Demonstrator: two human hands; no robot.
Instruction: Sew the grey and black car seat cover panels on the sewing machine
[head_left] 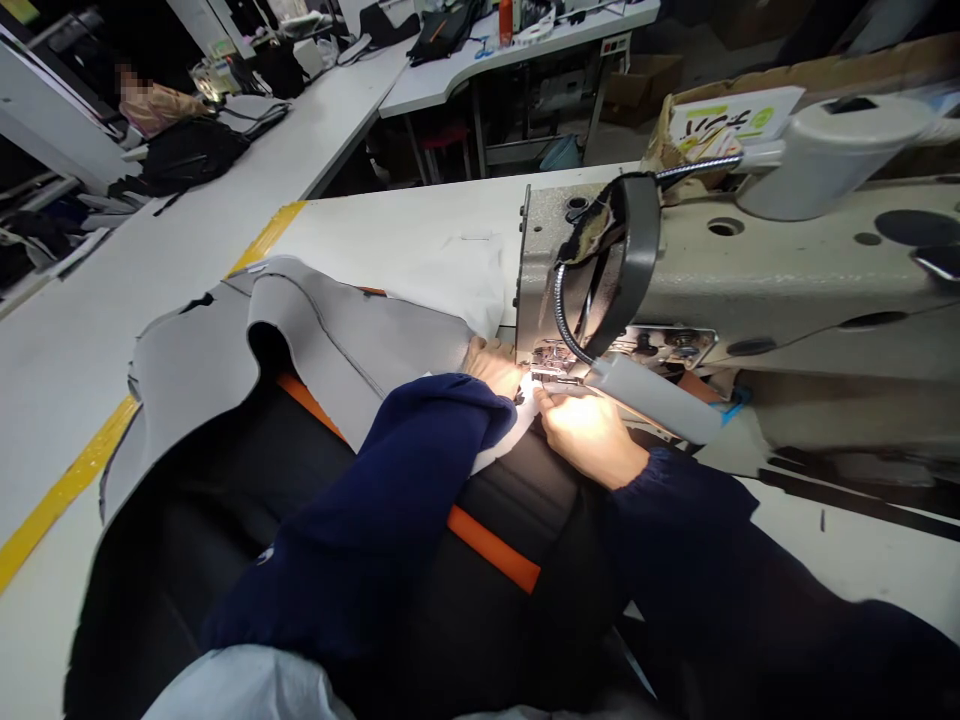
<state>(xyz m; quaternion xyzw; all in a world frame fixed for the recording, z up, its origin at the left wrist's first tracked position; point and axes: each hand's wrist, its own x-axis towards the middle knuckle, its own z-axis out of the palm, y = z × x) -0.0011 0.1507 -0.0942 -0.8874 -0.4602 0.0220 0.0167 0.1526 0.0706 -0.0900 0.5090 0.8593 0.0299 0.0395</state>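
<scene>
A large black sheet of cover material [217, 510] with a grey backing [360, 340] and orange strips [495, 548] lies bunched under my arms. Its edge runs to the needle area of a sewing machine [555, 360], lit by a small lamp. My right hand [589, 435] is closed, thumb and fingers pinching the material's edge just in front of the presser foot. On the other side, my left hand [495, 368] rests against the grey backing close to the foot. My sleeve and the folds hide most of its fingers.
A grey lamp tube [656, 398] on a flexible neck hangs beside my right hand. Behind the machine stands a cardboard box [675, 130]. Yellow tape [67, 490] crosses the white table. A black bag [191, 150] lies farther back, and another worktable [525, 50] stands beyond.
</scene>
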